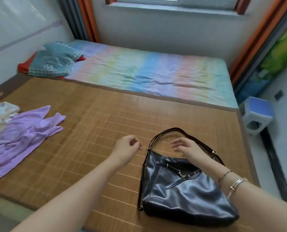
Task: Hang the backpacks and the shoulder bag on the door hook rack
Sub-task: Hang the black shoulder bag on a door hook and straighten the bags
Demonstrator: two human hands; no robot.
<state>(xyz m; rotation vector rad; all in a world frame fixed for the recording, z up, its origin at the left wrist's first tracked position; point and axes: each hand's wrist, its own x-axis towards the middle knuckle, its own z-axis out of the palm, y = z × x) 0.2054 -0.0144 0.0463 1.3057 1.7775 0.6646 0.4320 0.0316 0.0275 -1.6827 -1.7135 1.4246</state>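
A: Left to right, go. Far left of the fingers?

B: Purple garment point(20, 136) on the bamboo mat point(96, 118), a floral cloth point(0, 113) under its far edge. Both well apart from either hand, not task items.

A: Left hand?

B: Left hand point(127, 150) hovers over the mat, fingers point(137, 144) loosely curled, holding nothing. Near the strap's left anchor, not touching it.

A: The bag?

B: Black shoulder bag point(183, 190) lies flat on the mat, just right of the left fingers and below the right ones. Its strap point(171, 130) loops up past the fingertips.

A: Right hand?

B: Right hand point(186, 148) sits inside the strap loop, above the bag's mouth, fingers spread and open, nothing gripped. Bracelets on the wrist. Contact with the strap I cannot tell.

A: Step?

B: Looks like a reach for the strap. Best bet: close the right fingers on the top of the loop, not the buckle end, so it lifts balanced and offers an open loop to the hook. Left can steady the body.

A: Rack, backpacks?

B: Not in view. Blue stool point(256, 113) far right, ignore.
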